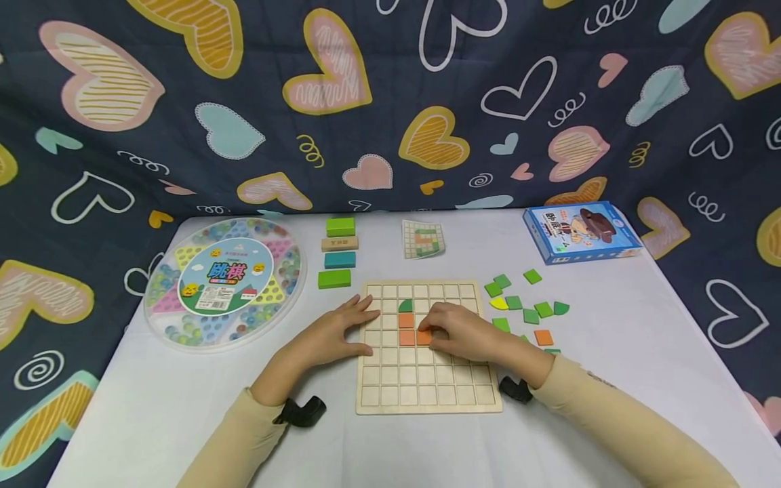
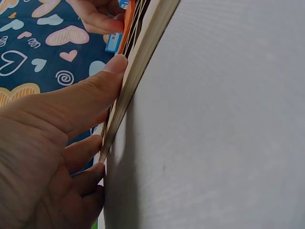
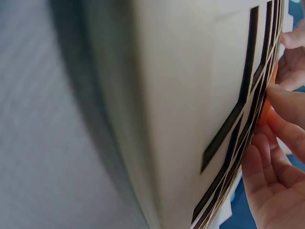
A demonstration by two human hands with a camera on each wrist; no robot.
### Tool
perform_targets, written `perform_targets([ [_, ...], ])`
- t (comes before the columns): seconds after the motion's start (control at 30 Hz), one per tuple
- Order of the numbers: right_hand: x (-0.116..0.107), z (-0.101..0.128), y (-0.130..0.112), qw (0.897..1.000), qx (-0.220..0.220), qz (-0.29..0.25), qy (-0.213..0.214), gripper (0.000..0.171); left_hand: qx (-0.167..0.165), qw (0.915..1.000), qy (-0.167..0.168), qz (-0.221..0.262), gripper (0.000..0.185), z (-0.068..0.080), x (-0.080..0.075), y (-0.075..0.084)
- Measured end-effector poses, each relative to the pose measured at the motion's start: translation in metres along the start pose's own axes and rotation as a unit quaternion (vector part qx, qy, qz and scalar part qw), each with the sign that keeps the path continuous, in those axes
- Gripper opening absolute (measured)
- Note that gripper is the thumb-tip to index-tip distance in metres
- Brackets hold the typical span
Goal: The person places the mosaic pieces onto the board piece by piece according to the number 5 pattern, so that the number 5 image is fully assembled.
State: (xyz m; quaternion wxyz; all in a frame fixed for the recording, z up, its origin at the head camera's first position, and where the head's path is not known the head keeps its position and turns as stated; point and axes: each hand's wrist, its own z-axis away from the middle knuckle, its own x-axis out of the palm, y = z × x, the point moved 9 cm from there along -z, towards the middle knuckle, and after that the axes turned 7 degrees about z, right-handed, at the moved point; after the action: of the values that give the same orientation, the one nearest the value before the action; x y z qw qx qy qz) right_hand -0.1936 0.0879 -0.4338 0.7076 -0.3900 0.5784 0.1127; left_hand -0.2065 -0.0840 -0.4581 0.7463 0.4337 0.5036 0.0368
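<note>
Near the front edge of the tabletop (image 1: 152,407) lies a wooden grid board (image 1: 427,386). The left hand (image 1: 338,332) lies flat with relaxed fingers on the board's left edge, probably to keep it from sliding. The right hand (image 1: 460,331) pinches an orange tile (image 1: 424,337) with its fingertips, in a cell beside two other orange tiles below a green quarter-round piece (image 1: 405,306). Loose green tiles (image 1: 525,301) wait to the right of the board. Farther back stand coloured blocks (image 1: 338,252) and a pattern card (image 1: 423,239). At the left edge, a round clear case (image 1: 222,281) holds marbles; a blue box (image 1: 579,232) lies closed at the back right corner.
</note>
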Motion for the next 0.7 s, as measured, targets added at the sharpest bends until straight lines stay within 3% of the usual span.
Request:
perform_targets([
  [0.3, -0.005, 0.014, 0.011, 0.999, 0.026, -0.045, 0.004, 0.043, -0.001, 1.0, 0.002, 0.005, 0.072, -0.001, 0.001, 0.0],
  [0.47, -0.022, 0.042, 0.024, 0.994, 0.064, -0.084, 0.041, 0.047, 0.003, 1.0, 0.004, 0.006, 0.072, -0.001, 0.002, -0.001],
  [0.7, -0.049, 0.094, 0.064, 0.984, 0.131, -0.087, 0.083, 0.046, 0.001, 1.0, 0.003, 0.002, 0.072, -0.001, 0.001, -0.002],
])
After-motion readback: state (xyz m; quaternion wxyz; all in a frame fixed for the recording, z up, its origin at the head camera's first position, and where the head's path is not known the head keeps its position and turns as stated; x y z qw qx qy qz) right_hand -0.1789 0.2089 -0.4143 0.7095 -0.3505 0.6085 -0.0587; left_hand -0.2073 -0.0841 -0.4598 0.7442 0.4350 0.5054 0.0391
